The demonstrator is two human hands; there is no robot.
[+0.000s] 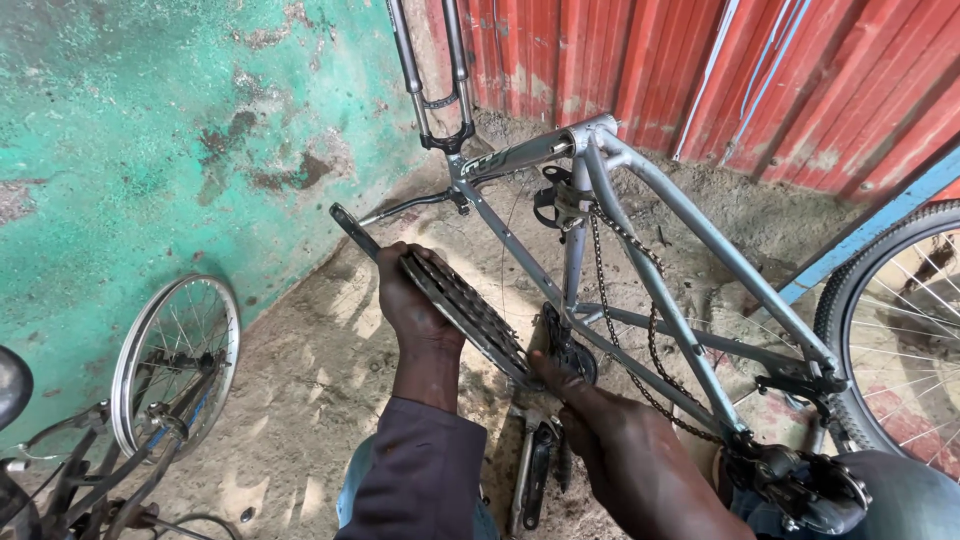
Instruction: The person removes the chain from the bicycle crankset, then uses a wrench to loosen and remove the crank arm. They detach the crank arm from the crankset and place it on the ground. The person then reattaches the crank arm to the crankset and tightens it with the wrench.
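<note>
Head view looks down on a dusty concrete floor: at far left a spoked wheel [175, 365] with a shiny rim leans by the flaking green wall [130, 150]. Next, the left hand [410, 300] is clenched around the toothed, greasy chainring [465, 315], its crank arm [355, 232] jutting up-left. Beside it the right hand [585, 400] presses fingertips at the bottom bracket; whether it grips anything I cannot tell. The grey tubular bike frame [650, 270] lies upturned, a rusty chain [650, 340] drooping across it, before ribbed red sheeting [700, 70]
</note>
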